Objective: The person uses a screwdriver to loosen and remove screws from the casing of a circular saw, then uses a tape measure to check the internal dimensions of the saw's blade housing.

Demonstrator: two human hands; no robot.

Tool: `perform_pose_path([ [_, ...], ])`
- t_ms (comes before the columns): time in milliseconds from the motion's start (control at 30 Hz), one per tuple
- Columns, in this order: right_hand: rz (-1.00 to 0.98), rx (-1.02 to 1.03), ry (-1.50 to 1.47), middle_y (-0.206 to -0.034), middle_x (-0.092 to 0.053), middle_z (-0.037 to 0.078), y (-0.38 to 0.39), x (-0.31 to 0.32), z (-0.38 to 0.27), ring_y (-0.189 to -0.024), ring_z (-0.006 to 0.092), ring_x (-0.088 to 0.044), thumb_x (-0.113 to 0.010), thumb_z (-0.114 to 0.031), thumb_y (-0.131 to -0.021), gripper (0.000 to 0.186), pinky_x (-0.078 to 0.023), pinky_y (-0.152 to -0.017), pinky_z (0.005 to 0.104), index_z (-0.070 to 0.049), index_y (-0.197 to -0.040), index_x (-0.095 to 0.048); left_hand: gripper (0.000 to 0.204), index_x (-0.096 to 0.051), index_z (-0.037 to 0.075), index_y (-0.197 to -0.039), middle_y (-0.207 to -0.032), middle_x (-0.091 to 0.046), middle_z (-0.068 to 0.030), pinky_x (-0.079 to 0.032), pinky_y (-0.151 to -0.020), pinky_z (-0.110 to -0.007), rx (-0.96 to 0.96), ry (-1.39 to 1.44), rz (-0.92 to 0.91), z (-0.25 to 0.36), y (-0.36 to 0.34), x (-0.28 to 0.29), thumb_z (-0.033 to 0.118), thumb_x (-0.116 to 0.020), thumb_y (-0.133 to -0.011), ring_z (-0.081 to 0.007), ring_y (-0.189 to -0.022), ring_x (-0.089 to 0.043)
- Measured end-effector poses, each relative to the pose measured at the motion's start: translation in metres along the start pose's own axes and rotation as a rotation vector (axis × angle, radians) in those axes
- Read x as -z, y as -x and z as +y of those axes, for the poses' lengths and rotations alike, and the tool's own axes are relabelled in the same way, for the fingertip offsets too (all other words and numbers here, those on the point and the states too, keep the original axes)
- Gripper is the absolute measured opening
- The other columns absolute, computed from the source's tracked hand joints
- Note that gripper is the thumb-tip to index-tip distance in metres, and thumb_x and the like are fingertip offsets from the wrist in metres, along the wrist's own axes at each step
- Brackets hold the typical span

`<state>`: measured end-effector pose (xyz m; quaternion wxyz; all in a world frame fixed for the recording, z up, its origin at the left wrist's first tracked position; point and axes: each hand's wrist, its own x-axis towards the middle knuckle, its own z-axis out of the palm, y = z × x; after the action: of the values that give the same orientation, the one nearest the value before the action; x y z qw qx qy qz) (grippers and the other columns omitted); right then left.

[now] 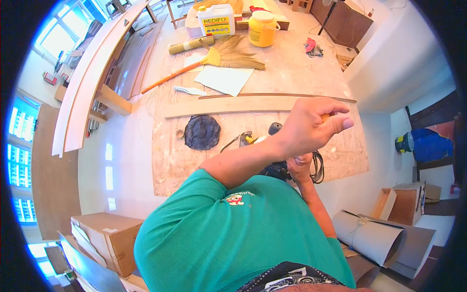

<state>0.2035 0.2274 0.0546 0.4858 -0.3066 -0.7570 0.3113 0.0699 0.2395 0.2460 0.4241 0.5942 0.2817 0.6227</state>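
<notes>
My left hand (314, 124) reaches across my body above the worktable, its fingers curled. A bit of orange-yellow shows between the thumb and fingers, too small to name. Lower and closer to my body, my right hand (300, 166) has its fingers bent in; what they hold is hidden behind my left wrist. Right beside it lies a coiled black cable (318, 168). Past my left forearm are a black-and-yellow tool (248, 138) and a dark rounded piece (275, 128), both partly covered. Left of these, a crumpled round black cloth (202, 132) rests on the tabletop.
A long wooden board (233, 106) spans the worktable (170, 165). Farther back sit a straw broom (182, 72), a white sheet (224, 80), a white jug (216, 20) and a yellow tub (262, 30). Cardboard boxes (104, 238) stand left; rolled sheets (369, 238) lie right.
</notes>
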Motion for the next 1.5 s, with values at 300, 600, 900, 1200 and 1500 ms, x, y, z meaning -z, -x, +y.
perform_pose_path([
  [300, -0.023, 0.075, 0.058, -0.092, -0.074, 0.009, -0.004, -0.001, -0.008, -0.087, 0.0239, -0.07, -0.083, -0.006, -0.088, 0.016, -0.054, -0.079, 0.0357, -0.008, -0.1, -0.073, 0.035, -0.078, -0.003, -0.117, -0.076, -0.071, -0.0065, -0.046, -0.058, -0.024, 0.306, 0.762, -0.862, -0.023, -0.033, 0.048, 0.024, -0.079, -0.095, -0.0087, -0.063, -0.06],
  [600, 0.026, 0.01, 0.009, -0.091, -0.074, 0.01, 0.002, -0.004, 0.001, -0.085, 0.0262, -0.07, -0.082, -0.008, -0.088, 0.014, -0.055, -0.079, 0.038, -0.005, -0.098, -0.072, 0.016, -0.078, -0.003, -0.102, -0.087, -0.076, -0.0129, -0.054, -0.068, -0.03, -0.27, -0.26, 0.191, -0.002, 0.005, -0.002, 0.012, -0.079, -0.095, -0.0159, -0.076, -0.069],
  [900, -0.018, 0.023, 0.056, -0.091, -0.076, 0.008, 0.0, -0.003, -0.01, -0.087, 0.0226, -0.071, -0.081, -0.005, -0.089, 0.015, -0.055, -0.097, 0.0397, -0.006, -0.102, -0.073, 0.025, -0.081, 0.0, -0.112, -0.084, -0.076, -0.008, -0.049, -0.062, -0.028, 0.107, 0.485, -0.799, -0.013, -0.031, 0.047, 0.017, -0.081, -0.094, -0.0126, -0.07, -0.065],
  [1200, 0.009, -0.01, 0.058, -0.087, -0.071, 0.011, -0.006, -0.002, -0.013, -0.085, 0.0292, -0.069, -0.082, -0.006, -0.087, 0.014, -0.054, -0.077, 0.0387, -0.007, -0.098, -0.073, 0.022, -0.079, -0.002, -0.104, -0.089, -0.076, -0.0095, -0.054, -0.07, -0.026, -0.058, -0.198, 0.087, 0.001, 0.004, 0.0, 0.018, -0.081, -0.095, -0.0102, -0.081, -0.068],
  [1500, -0.008, 0.018, 0.019, -0.09, -0.072, 0.01, -0.008, 0.0, -0.017, -0.086, 0.0303, -0.069, -0.08, -0.003, -0.086, 0.013, -0.054, -0.079, 0.0396, -0.007, -0.094, -0.071, 0.025, -0.076, -0.005, -0.114, -0.078, -0.067, -0.0023, -0.049, -0.061, -0.025, 0.32, 0.451, -0.477, 0.0, -0.02, 0.037, 0.01, -0.077, -0.094, -0.0094, -0.069, -0.061],
])
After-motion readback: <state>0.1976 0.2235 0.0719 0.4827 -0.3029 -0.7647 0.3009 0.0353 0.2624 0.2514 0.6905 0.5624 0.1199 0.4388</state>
